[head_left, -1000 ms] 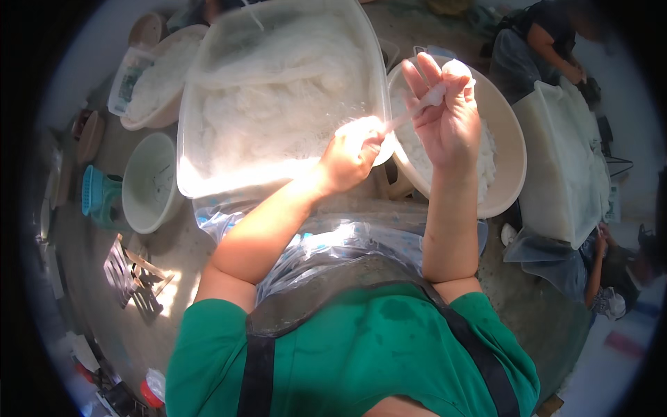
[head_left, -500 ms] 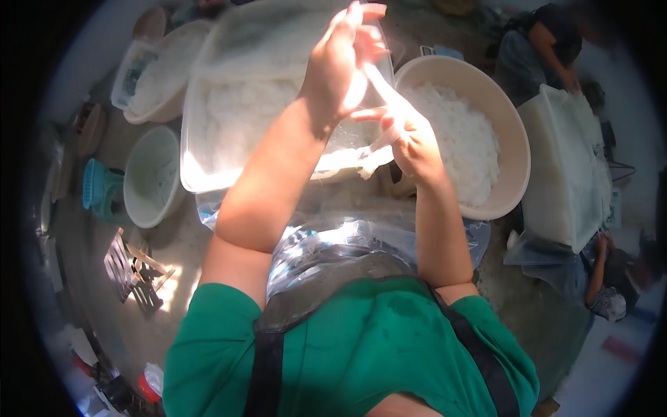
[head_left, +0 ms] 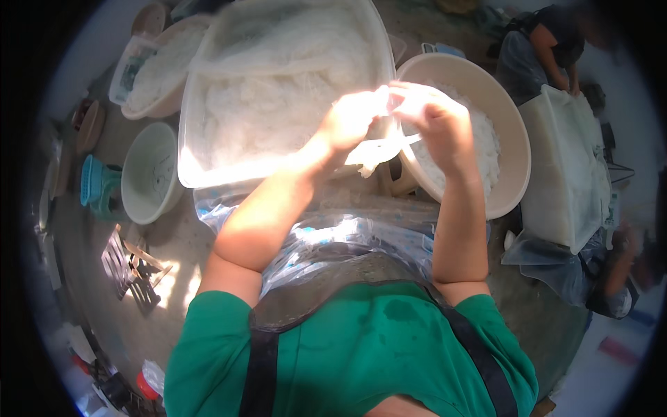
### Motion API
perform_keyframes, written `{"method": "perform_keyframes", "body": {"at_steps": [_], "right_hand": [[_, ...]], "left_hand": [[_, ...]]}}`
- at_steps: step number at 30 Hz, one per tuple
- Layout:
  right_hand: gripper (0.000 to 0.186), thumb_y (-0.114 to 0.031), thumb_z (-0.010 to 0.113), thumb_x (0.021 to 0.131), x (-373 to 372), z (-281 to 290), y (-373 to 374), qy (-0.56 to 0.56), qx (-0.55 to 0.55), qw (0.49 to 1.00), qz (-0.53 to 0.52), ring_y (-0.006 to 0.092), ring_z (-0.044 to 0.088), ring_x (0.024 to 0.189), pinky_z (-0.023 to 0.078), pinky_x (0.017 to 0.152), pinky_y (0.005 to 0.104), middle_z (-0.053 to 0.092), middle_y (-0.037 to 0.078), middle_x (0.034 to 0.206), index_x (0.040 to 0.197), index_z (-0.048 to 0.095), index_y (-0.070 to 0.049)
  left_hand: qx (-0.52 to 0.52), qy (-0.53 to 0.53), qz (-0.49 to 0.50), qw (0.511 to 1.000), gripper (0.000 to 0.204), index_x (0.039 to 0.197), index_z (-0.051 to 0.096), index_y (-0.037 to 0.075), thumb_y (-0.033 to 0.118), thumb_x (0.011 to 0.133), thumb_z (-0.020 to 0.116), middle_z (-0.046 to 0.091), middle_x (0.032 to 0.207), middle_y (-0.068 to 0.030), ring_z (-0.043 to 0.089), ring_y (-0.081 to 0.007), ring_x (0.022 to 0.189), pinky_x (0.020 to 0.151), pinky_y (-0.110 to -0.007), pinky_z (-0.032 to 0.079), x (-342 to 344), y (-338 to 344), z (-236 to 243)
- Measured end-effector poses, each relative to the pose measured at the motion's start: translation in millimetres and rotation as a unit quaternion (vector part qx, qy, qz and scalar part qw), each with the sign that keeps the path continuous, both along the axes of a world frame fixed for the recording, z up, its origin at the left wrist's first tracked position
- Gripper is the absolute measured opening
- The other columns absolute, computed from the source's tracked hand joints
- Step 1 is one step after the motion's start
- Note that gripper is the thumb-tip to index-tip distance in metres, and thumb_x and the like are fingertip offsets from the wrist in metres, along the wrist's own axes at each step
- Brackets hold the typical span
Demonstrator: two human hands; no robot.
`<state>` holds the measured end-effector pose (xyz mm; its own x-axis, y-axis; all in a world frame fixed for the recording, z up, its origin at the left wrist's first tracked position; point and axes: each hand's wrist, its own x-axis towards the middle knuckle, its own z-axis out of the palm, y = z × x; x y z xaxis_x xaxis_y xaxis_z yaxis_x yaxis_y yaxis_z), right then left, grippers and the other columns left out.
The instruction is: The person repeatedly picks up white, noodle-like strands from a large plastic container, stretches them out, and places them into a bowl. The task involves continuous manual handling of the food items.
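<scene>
My left hand (head_left: 347,121), fingers pinched and washed out by sunlight, grips a pale white strand near the right rim of a large translucent tub (head_left: 187,125) of white stringy material (head_left: 257,111). My right hand (head_left: 438,121) is curled beside it, fingertips close to or touching the left's, on the same strand as far as the glare shows. Below them a white strip (head_left: 375,151) hangs at the tub's rim. Both hands are over the gap between this tub and a round beige basin (head_left: 511,139) holding white clumps (head_left: 479,139).
At left are a filled basin (head_left: 160,76), a pale bowl (head_left: 146,174), a turquoise stool (head_left: 97,181) and a slatted wooden object (head_left: 121,260). At right, a co-worker (head_left: 545,48) bends by a white padded tub (head_left: 563,174); another person (head_left: 615,271) is lower down.
Since half a second ago my left hand has dropped from high above the tub and my right hand has shifted rightward. A second ago my right hand was raised with fingers spread.
</scene>
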<state>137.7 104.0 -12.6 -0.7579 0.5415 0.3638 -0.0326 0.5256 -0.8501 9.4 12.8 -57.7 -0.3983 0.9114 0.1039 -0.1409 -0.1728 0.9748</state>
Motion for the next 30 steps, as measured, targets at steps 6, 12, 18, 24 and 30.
{"method": "perform_keyframes", "body": {"at_steps": [6, 12, 18, 24, 30], "right_hand": [[0.01, -0.01, 0.068, 0.073, -15.6, -0.6, -0.6, 0.062, 0.095, 0.994, -0.001, 0.0209, 0.055, 0.101, 0.044, 0.084, 0.0327, 0.057, 0.011, 0.121, 0.08, 0.066, -0.003], [0.02, -0.031, 0.06, 0.087, 4.7, -32.5, 43.6, 0.331, -0.341, 0.876, 0.079, 0.0268, 0.039, 0.125, 0.03, 0.1, 0.0453, 0.046, 0.017, 0.133, 0.094, 0.062, -0.012], [0.025, -0.038, 0.048, 0.091, -12.8, -4.4, 2.8, 0.335, -0.512, 0.785, 0.099, 0.0217, 0.057, 0.098, 0.044, 0.079, 0.0346, 0.056, 0.012, 0.12, 0.091, 0.057, -0.015], [0.026, -0.021, 0.059, 0.087, 1.4, 2.9, 19.5, 0.255, -0.205, 0.937, 0.124, 0.0094, 0.048, 0.063, 0.042, 0.053, 0.0221, 0.057, 0.011, 0.109, 0.109, 0.052, -0.009], [0.049, -0.011, 0.074, 0.071, -8.2, -43.2, 2.4, 0.009, 0.106, 0.994, 0.005, 0.0231, 0.054, 0.103, 0.044, 0.09, 0.0367, 0.057, 0.01, 0.114, 0.114, 0.053, -0.006]], "left_hand": [[0.118, 0.075, 0.139, 0.98, 0.071, 0.1, 0.045, 0.001, 0.069, 0.081, 0.043, 0.051, 0.095, -0.0092, 0.049, -0.0115, 0.084, 0.067, -0.027, 0.044, 18.4, -2.7, 28.0], [-0.059, 0.119, -0.08, 0.988, 0.025, 0.095, 0.054, 0.003, 0.026, 0.087, 0.049, 0.053, 0.094, -0.0076, 0.05, -0.0144, 0.088, 0.079, -0.027, 0.04, -7.2, -24.3, 17.9], [0.146, 0.41, 0.087, 0.896, 0.007, 0.077, 0.052, 0.003, 0.007, 0.082, 0.051, 0.053, 0.068, -0.0066, 0.051, -0.0211, 0.059, 0.056, -0.034, 0.044, 13.6, -3.8, -24.4], [-0.026, -0.263, 0.032, 0.964, 0.023, 0.063, 0.039, 0.012, 0.009, 0.086, 0.04, 0.036, 0.058, 0.0023, 0.033, -0.0102, 0.049, 0.044, -0.026, 0.028, -0.2, 17.3, 2.7], [0.153, -0.409, -0.225, 0.871, 0.021, 0.067, 0.037, 0.01, 0.014, 0.087, 0.039, 0.028, 0.061, 0.0029, 0.028, -0.0103, 0.055, 0.05, -0.024, 0.027, -11.9, 31.0, 81.0]]}}
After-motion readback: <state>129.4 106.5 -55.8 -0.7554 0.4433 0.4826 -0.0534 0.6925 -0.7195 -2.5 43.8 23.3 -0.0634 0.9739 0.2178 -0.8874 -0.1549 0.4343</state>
